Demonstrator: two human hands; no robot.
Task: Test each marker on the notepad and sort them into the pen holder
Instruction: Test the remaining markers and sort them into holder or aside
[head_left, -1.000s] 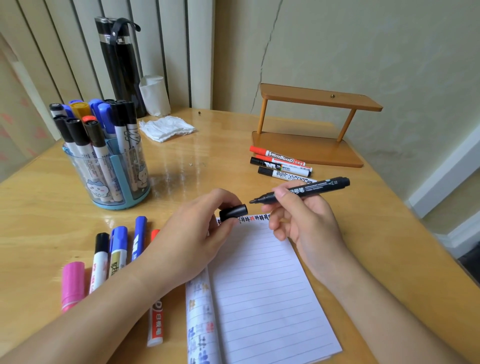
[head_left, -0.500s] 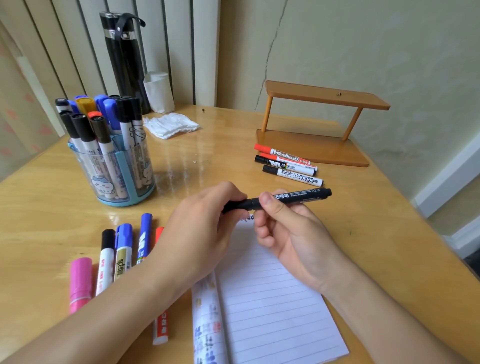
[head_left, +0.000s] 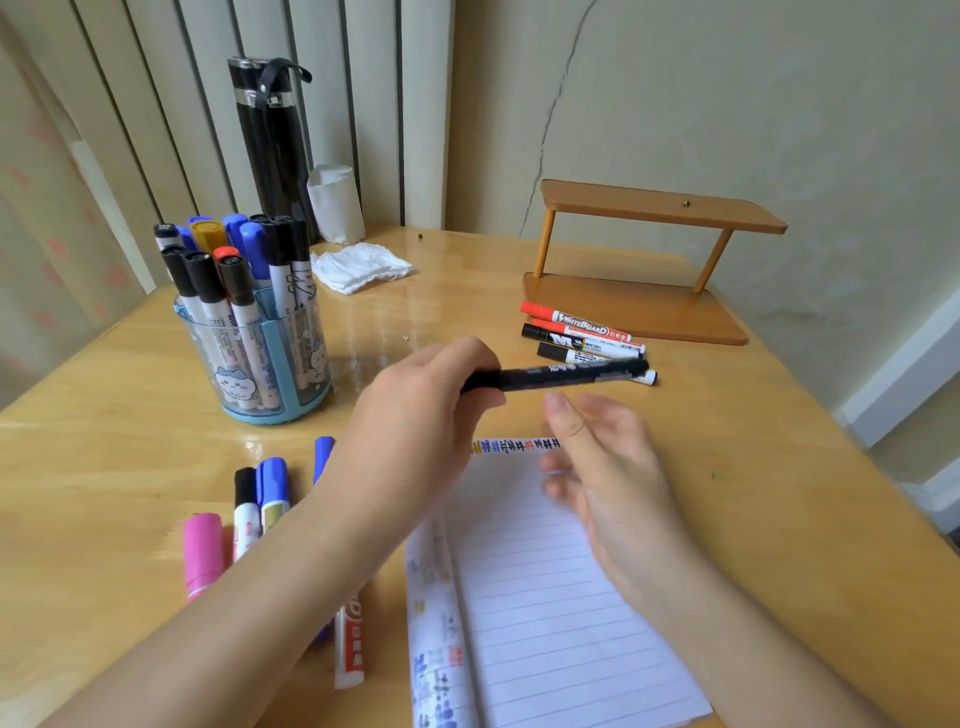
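Left hand (head_left: 415, 415) grips capped-looking black marker (head_left: 561, 375); right hand (head_left: 608, 467) empty, fingers relaxed. Next, likely: sort it into pen holder (head_left: 270, 410).

Left hand (head_left: 415, 410) in a curled grip on black marker (head_left: 561, 375); right hand (head_left: 608, 467) loose-fingered, free.

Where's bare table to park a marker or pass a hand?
Free: table right of the notepad, out to the edge; the strip between pen holder and the loose markers by the wooden stand; the corner left of the pink marker. Crowded: the marker row left of the notepad; the stand's front edge.
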